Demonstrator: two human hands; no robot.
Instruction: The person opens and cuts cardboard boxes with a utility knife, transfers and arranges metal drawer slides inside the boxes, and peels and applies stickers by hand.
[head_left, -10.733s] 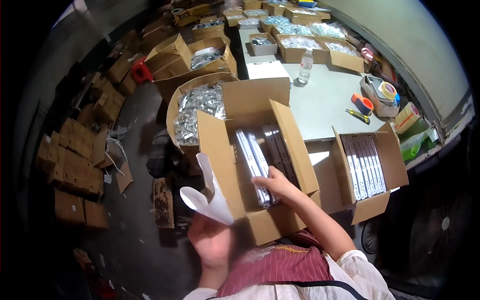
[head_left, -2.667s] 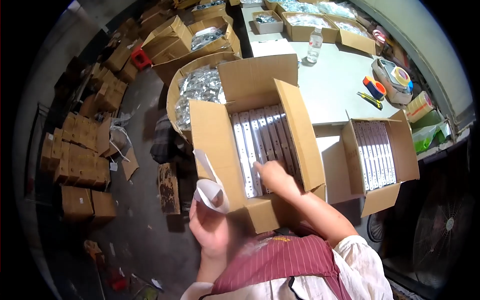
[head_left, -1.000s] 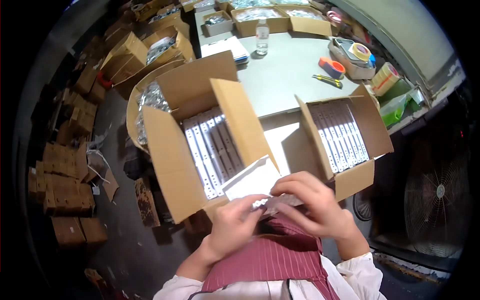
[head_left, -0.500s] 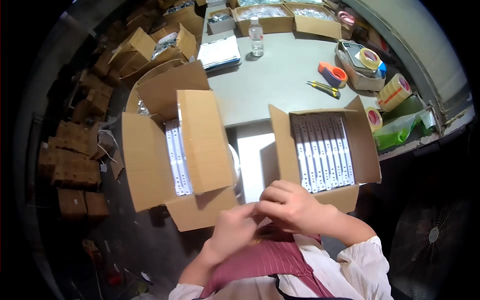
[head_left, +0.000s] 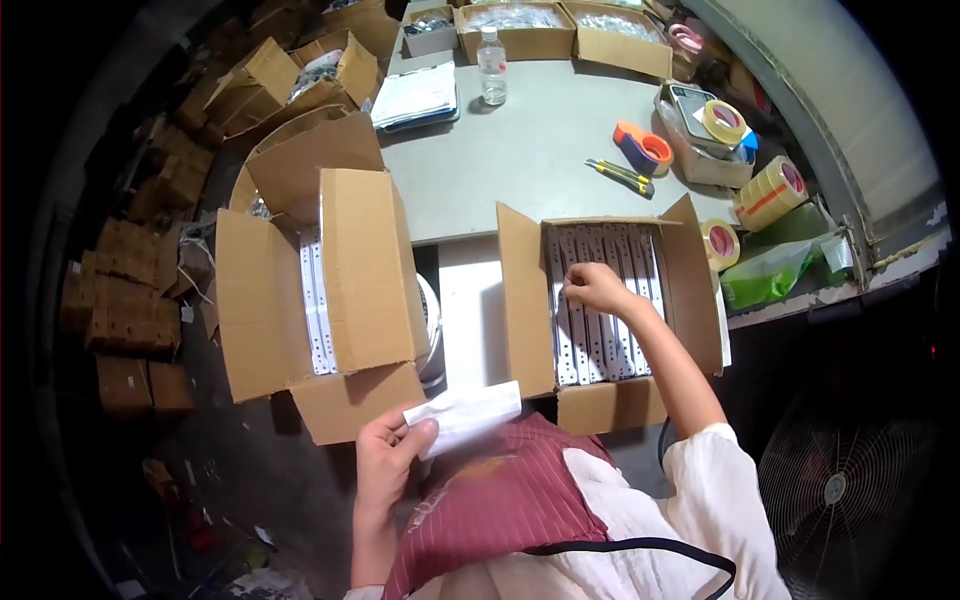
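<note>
In my left hand (head_left: pixel 385 455) is a white slip of paper (head_left: pixel 465 415), pinched between thumb and fingers in front of my apron. My right hand (head_left: pixel 600 290) is over the open cardboard box (head_left: pixel 575 405) on the right, its fingers curled together. Whatever those fingers may hold is hidden. Long white strips with small dark holes (head_left: pixel 590 350) stand packed side by side inside that box. To the left, another open cardboard box (head_left: pixel 370 280) holds similar perforated strips (head_left: pixel 314 310), partly covered by its raised flap.
A water bottle (head_left: pixel 492 68) and a stack of papers (head_left: pixel 415 97) stand on the grey table (head_left: pixel 500 160). Yellow cutters (head_left: pixel 620 177), an orange tape dispenser (head_left: pixel 645 150) and tape rolls (head_left: pixel 770 193) are at the right. A fan (head_left: pixel 835 488) stands lower right.
My hands, together in front of me before, are now apart. The right moved up and over the right box; the left moved leftward, and the white paper now shows in it.
</note>
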